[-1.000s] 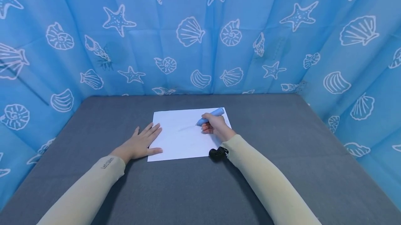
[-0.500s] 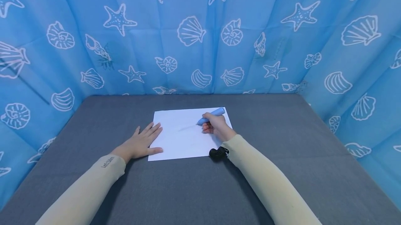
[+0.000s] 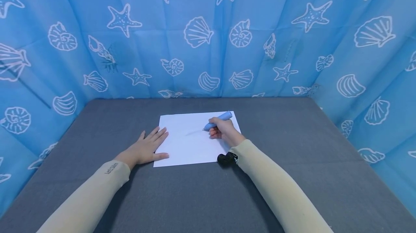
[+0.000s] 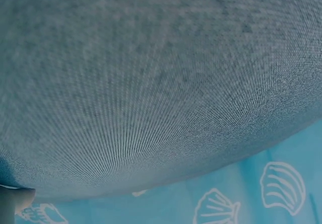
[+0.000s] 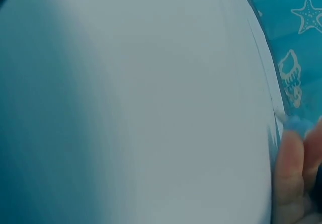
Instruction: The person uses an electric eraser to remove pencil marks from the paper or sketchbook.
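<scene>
A white sheet of paper lies on the grey cloth. My left hand rests palm down with spread fingers across its left edge. Over the paper's right part, my right hand pinches a thick light-blue pen, tilted with its tip down and left, at or close to the sheet. A faint grey streak runs left of the tip; I cannot tell whether it is a mark or a shadow. The right wrist view catches the right fingers and the pen's pale tip beside the paper. Only a fingertip enters the left wrist view.
Grey cloth covers the tabletop. A blue curtain with white shells and starfish stands behind and along both sides. A small black object sits under the right wrist, by the paper's near right corner. Pale sleeves cover both forearms.
The pen in my right hand shifts very slightly left and toward me compared with half a second ago. My left hand and the paper hold their places.
</scene>
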{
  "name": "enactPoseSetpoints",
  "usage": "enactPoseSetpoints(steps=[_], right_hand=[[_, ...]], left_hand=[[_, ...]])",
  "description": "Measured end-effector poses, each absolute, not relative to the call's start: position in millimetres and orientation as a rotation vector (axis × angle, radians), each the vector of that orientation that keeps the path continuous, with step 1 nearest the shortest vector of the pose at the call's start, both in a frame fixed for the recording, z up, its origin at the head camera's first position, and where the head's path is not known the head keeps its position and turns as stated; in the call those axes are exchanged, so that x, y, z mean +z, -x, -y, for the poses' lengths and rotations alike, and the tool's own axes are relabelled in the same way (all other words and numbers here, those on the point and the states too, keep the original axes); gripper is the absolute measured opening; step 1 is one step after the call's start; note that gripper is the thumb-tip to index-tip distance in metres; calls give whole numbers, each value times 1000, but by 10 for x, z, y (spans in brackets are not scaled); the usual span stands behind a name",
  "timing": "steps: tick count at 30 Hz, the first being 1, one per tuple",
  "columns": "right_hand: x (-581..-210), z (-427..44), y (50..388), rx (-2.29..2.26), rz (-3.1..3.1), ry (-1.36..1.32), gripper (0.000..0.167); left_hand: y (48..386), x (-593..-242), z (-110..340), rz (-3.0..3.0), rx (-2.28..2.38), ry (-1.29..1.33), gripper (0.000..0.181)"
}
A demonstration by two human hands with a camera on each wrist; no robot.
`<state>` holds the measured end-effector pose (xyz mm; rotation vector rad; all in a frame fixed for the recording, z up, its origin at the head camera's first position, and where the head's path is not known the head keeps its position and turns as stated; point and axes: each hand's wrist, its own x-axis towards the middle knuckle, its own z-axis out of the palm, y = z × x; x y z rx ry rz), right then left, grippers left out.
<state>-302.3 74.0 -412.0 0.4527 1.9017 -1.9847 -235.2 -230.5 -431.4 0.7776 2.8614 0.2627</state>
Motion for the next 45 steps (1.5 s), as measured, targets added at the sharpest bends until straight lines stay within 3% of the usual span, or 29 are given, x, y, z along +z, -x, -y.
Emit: enactPoseSetpoints(steps=[31, 45], right_hand=[[-4085, -733, 3016, -2004, -1805, -435, 29], [-4116, -708, 3044, -1980, -1892, -486, 21]], left_hand=[[2363, -4346, 2312, -2864, 267, -779, 92], [2367, -4339, 2321, -2863, 328, -816, 93]])
